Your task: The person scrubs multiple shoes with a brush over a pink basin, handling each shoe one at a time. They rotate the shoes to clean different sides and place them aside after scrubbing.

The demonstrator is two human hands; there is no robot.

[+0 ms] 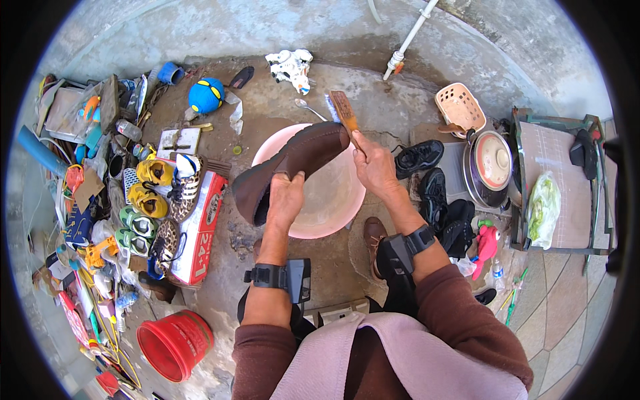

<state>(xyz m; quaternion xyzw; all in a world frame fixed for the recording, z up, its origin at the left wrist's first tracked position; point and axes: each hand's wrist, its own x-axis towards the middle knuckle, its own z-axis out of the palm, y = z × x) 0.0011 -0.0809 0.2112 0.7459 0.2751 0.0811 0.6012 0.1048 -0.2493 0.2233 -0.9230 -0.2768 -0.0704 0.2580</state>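
My left hand (286, 197) grips a brown leather shoe (310, 150) at its opening, the toe pointing up and to the right. My right hand (374, 162) holds a wooden scrubbing brush (344, 107) by its handle, beside the toe. The brush's pale bristles face left; whether they touch the shoe I cannot tell. Below both hands stands a pink plastic basin (345, 212), partly hidden by the shoe. It seems to hold cloudy water. A metal spoon (309, 107) lies behind the basin.
Black shoes (419, 159) lie to the right, near a lidded pot (492, 160) and a plastic basket (461, 107). At the left, several sneakers (152, 172) rest on and beside a red and white box (207, 225), amid clutter. A red bucket (175, 345) stands at the lower left.
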